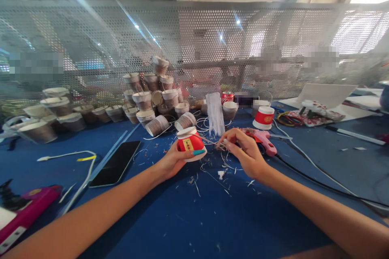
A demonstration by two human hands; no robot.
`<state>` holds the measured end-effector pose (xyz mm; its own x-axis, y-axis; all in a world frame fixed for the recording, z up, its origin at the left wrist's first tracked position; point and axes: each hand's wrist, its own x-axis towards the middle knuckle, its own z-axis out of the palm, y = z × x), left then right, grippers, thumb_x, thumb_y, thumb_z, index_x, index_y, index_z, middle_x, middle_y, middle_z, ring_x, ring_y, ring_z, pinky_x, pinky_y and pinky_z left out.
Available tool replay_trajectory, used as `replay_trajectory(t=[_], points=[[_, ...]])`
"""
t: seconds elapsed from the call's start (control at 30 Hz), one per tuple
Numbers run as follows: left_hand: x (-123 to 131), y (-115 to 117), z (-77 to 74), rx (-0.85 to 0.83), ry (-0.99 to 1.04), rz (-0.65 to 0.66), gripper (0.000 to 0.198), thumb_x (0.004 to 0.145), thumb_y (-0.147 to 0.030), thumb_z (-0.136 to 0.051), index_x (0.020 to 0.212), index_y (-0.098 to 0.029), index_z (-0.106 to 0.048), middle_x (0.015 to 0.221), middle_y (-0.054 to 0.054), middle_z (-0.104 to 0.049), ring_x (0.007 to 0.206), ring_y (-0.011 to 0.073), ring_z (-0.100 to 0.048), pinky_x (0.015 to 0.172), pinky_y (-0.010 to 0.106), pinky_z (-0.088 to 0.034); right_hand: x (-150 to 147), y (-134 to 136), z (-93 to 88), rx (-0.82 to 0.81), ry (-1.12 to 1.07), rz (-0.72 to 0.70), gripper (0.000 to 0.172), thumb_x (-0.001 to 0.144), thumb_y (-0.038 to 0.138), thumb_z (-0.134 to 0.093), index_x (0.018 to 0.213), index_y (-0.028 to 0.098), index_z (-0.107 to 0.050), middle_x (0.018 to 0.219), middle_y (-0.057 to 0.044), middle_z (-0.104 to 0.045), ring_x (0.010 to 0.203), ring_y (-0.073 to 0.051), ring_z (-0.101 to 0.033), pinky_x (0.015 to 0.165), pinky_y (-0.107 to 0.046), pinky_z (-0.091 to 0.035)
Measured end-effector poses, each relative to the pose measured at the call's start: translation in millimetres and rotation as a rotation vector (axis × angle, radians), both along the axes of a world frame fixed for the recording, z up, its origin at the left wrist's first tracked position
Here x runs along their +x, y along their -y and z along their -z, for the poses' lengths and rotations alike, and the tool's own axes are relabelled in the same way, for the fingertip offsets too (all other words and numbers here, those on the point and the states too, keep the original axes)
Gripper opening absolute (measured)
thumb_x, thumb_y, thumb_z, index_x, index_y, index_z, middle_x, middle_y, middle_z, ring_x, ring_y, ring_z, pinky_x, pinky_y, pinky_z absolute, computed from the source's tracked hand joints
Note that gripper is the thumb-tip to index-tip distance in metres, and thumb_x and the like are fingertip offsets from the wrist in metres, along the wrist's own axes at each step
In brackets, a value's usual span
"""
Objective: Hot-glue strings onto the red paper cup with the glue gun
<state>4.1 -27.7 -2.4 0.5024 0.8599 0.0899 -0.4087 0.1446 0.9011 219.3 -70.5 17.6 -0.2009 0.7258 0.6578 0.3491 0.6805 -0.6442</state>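
Observation:
A red paper cup [191,144] with white rims and a yellow label is tilted in my left hand [172,158], whose fingers wrap round it from the left. The thumb, with a long turquoise nail, lies across its front. To the right of the cup, my right hand [244,149] is closed in a pinch on a thin pale strand [209,141]. The strand stretches from near the cup to the fingertips; its exact material is too small to tell. Just behind my right hand lies a pink glue gun [264,141], partly hidden.
Several wrapped small buckets [142,99] are piled at the back left. A bundle of clear sticks [215,113] stands behind my hands. Another red cup [263,118] sits upside down at the right. A black phone [117,164] lies left, and scraps [221,175] litter the blue table [182,218].

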Motion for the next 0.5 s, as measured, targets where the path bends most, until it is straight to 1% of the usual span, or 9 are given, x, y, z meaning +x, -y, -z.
replay_trajectory(t=[0.07, 0.13, 0.2, 0.27, 0.33, 0.37, 0.43, 0.5], points=[[-1, -1, 0.7, -0.028, -0.002, -0.035, 0.053, 0.051, -0.009, -0.077, 0.101, -0.014, -0.061, 0.093, 0.007, -0.069, 0.087, 0.0201, -0.063, 0.084, 0.034, -0.046, 4, -5, -1.8, 0.046, 0.154, 0.288, 0.011, 0.082, 0.027, -0.042, 0.073, 0.020, -0.042, 0.078, -0.006, -0.051, 0.072, -0.018, -0.048, 0.066, -0.035, -0.040], [-1, -2, 1.7, -0.052, 0.001, -0.048, 0.053, 0.052, -0.007, -0.076, 0.102, -0.013, -0.060, 0.095, 0.007, -0.069, 0.088, 0.0206, -0.063, 0.086, 0.035, -0.046, 11, -10, -3.0, 0.022, 0.337, 0.610, 0.012, 0.079, 0.030, -0.046, 0.078, 0.018, -0.044, 0.083, -0.011, -0.050, 0.077, -0.023, -0.049, 0.068, -0.039, -0.040], [-2, -3, 2.6, -0.058, 0.011, -0.050, 0.052, 0.053, -0.006, -0.074, 0.103, -0.013, -0.059, 0.096, 0.007, -0.068, 0.089, 0.0200, -0.063, 0.085, 0.034, -0.046, 20, -14, -3.4, -0.058, 0.489, 0.889, 0.027, 0.075, 0.035, -0.051, 0.088, 0.012, -0.048, 0.093, -0.020, -0.050, 0.089, -0.033, -0.049, 0.070, -0.045, -0.040], [-2, -3, 3.1, -0.057, 0.016, -0.048, 0.052, 0.054, -0.006, -0.074, 0.104, -0.012, -0.059, 0.097, 0.007, -0.068, 0.088, 0.0196, -0.063, 0.084, 0.033, -0.046, 32, -19, -2.9, -0.180, 0.604, 1.072, 0.044, 0.071, 0.039, -0.056, 0.098, 0.004, -0.050, 0.103, -0.030, -0.048, 0.099, -0.042, -0.046, 0.071, -0.051, -0.040], [-2, -3, 3.4, -0.064, 0.018, -0.044, 0.052, 0.054, -0.007, -0.074, 0.103, -0.013, -0.060, 0.096, 0.007, -0.069, 0.088, 0.0198, -0.063, 0.083, 0.033, -0.047, 43, -25, -2.0, -0.361, 0.684, 1.160, 0.054, 0.070, 0.040, -0.059, 0.103, -0.001, -0.051, 0.108, -0.035, -0.048, 0.103, -0.046, -0.046, 0.072, -0.052, -0.040], [-2, -3, 3.5, -0.068, 0.021, -0.035, 0.051, 0.054, -0.007, -0.075, 0.103, -0.013, -0.060, 0.096, 0.006, -0.069, 0.088, 0.0200, -0.063, 0.082, 0.033, -0.047, 48, -29, -1.4, -0.472, 0.712, 1.169, 0.057, 0.069, 0.042, -0.060, 0.105, -0.002, -0.052, 0.108, -0.036, -0.049, 0.103, -0.046, -0.047, 0.073, -0.052, -0.040], [-2, -3, 3.7, -0.064, 0.023, -0.007, 0.051, 0.053, -0.007, -0.075, 0.102, -0.014, -0.061, 0.094, 0.006, -0.069, 0.088, 0.0204, -0.063, 0.082, 0.034, -0.048, 57, -36, -0.3, -0.661, 0.731, 1.165, 0.064, 0.069, 0.046, -0.059, 0.110, -0.003, -0.052, 0.110, -0.036, -0.051, 0.105, -0.045, -0.049, 0.074, -0.050, -0.042], [-3, -2, 4.1, -0.053, 0.017, 0.020, 0.050, 0.054, -0.008, -0.074, 0.102, -0.014, -0.062, 0.094, 0.006, -0.070, 0.088, 0.0208, -0.063, 0.083, 0.034, -0.047, 63, -42, 1.1, -0.771, 0.715, 1.134, 0.069, 0.071, 0.049, -0.055, 0.114, -0.004, -0.051, 0.111, -0.034, -0.054, 0.106, -0.043, -0.052, 0.076, -0.047, -0.043]])
